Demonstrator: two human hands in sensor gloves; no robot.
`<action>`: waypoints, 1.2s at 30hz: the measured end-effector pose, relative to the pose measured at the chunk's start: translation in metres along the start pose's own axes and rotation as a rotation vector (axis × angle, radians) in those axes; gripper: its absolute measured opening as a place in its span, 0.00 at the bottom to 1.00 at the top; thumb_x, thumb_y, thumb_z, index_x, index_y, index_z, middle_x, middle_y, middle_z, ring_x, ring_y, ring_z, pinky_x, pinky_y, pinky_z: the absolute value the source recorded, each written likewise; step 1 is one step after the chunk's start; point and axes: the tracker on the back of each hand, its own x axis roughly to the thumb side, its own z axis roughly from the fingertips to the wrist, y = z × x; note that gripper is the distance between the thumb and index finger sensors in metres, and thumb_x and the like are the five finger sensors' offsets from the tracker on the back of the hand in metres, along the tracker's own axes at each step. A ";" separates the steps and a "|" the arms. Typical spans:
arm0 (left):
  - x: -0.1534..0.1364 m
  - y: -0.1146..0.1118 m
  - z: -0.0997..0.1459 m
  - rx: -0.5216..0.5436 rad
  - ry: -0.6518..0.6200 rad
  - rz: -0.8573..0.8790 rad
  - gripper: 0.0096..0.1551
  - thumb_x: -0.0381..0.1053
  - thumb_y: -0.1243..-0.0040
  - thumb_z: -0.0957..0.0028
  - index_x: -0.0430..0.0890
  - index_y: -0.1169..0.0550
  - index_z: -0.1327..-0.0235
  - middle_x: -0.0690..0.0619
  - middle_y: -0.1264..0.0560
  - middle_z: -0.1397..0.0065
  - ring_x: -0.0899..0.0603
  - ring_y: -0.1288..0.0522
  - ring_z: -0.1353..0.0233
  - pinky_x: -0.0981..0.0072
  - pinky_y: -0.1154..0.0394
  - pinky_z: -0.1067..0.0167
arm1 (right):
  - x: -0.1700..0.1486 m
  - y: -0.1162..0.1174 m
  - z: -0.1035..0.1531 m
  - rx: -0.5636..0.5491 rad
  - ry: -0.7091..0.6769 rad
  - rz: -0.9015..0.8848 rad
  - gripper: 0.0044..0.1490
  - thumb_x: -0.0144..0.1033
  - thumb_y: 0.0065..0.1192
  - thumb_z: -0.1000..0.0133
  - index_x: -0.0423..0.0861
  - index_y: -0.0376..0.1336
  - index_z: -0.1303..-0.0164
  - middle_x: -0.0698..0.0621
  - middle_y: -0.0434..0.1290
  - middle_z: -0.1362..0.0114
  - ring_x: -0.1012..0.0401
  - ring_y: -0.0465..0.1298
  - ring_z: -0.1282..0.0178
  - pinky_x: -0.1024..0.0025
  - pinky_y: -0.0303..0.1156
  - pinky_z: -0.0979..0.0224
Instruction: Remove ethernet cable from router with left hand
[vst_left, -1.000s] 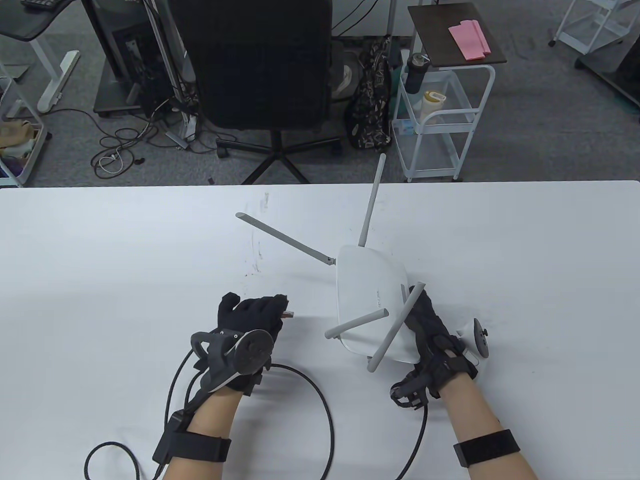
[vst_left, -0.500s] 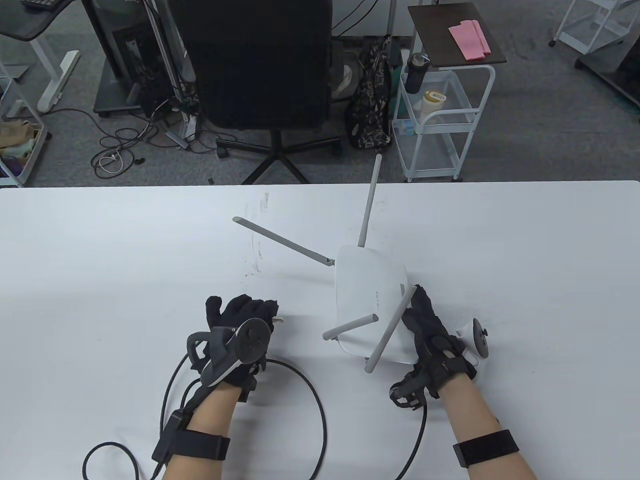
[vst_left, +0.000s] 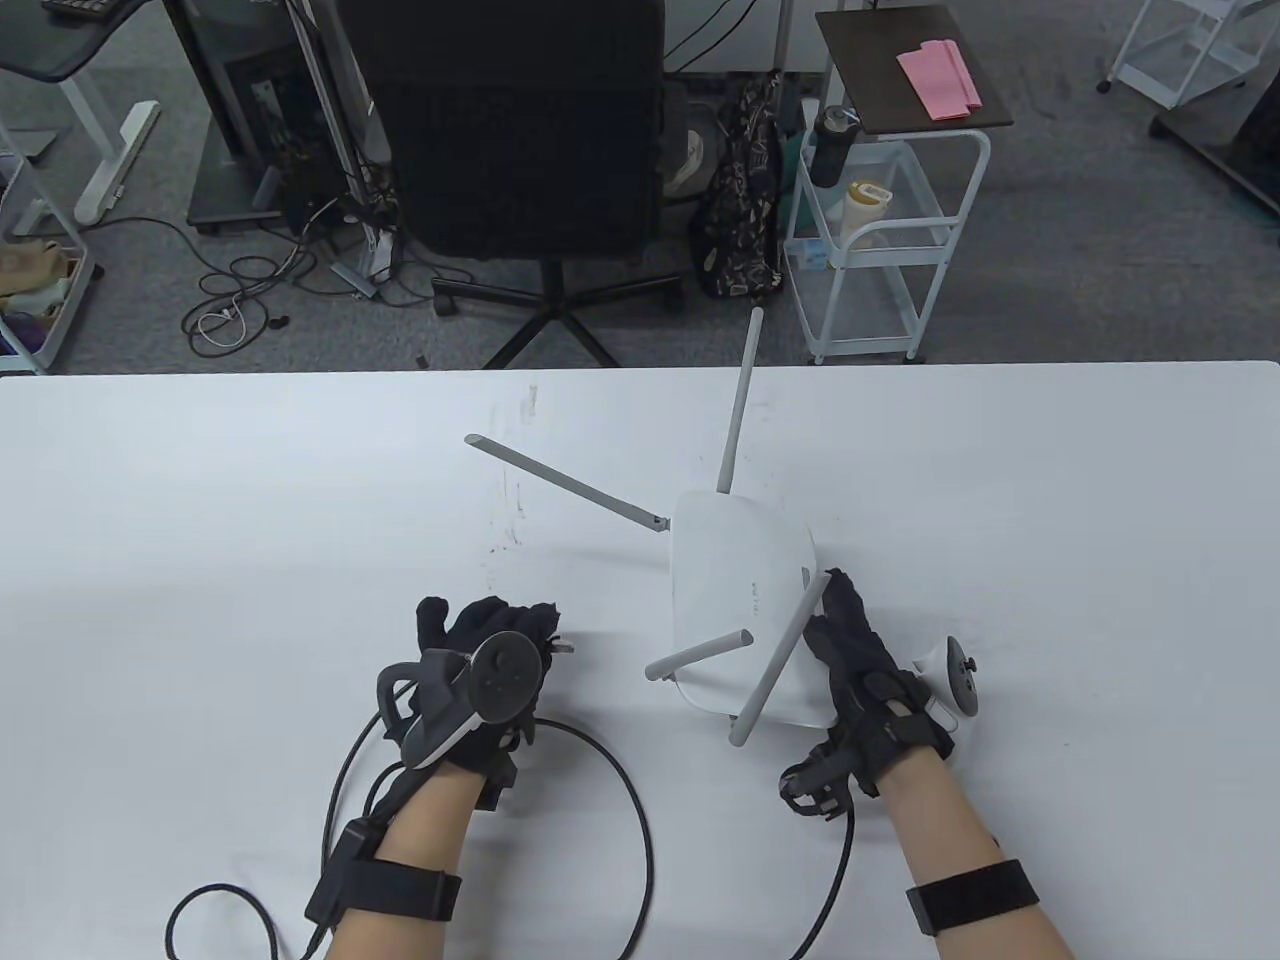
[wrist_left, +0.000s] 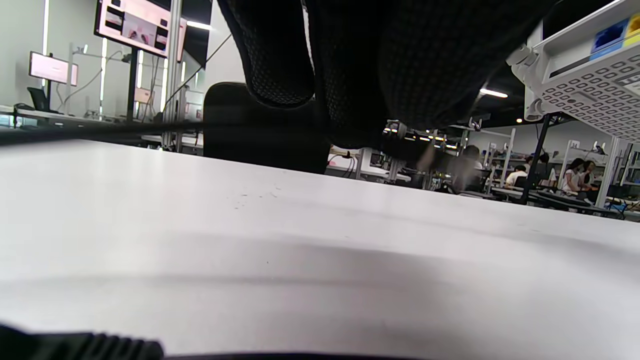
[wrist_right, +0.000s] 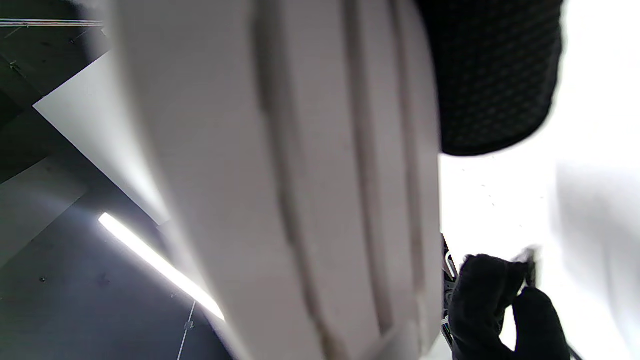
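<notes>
The ethernet cable (vst_left: 640, 800) is out of the router (vst_left: 740, 600): its plug (vst_left: 566, 647) sits well left of the router, pinched in the left hand's (vst_left: 490, 650) fingers (vst_left: 540, 620), apparently by the plug body. The cord should handle light and limp, the clip brittle. The right hand (vst_left: 860, 670) braces the router's right edge on the surface (vst_left: 200, 520).

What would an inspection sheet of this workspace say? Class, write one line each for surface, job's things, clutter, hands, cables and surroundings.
Surface: white table, faint marks near its middle.
Job's things: white router tilted on its edge, four grey antennas; ethernet cable unplugged, its plug apart from the router.
Clutter: nothing seen.
Hands: left hand holds the plug; right hand holds the router's right edge.
Cables: ethernet cable loops by the left hand.
Surroundings: black office chair, white cart, floor wiring.
</notes>
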 end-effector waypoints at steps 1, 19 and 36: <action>0.000 0.000 0.000 0.000 -0.001 0.006 0.26 0.53 0.29 0.51 0.60 0.20 0.37 0.58 0.17 0.33 0.43 0.24 0.25 0.28 0.52 0.26 | 0.000 0.000 0.000 0.000 -0.001 0.000 0.47 0.33 0.49 0.34 0.41 0.26 0.20 0.25 0.54 0.28 0.44 0.83 0.48 0.61 0.86 0.54; -0.004 0.006 0.003 0.088 0.022 0.039 0.28 0.60 0.32 0.51 0.59 0.20 0.35 0.56 0.18 0.32 0.42 0.25 0.24 0.28 0.51 0.26 | 0.005 -0.007 0.003 -0.083 0.034 0.199 0.49 0.34 0.48 0.34 0.38 0.23 0.23 0.27 0.52 0.25 0.43 0.81 0.45 0.57 0.83 0.51; -0.007 0.007 0.004 0.093 0.035 0.056 0.31 0.61 0.33 0.50 0.57 0.22 0.32 0.55 0.19 0.30 0.41 0.25 0.24 0.28 0.52 0.26 | 0.007 -0.007 0.005 -0.138 0.062 0.362 0.48 0.32 0.47 0.35 0.40 0.23 0.23 0.26 0.50 0.25 0.39 0.79 0.44 0.52 0.82 0.50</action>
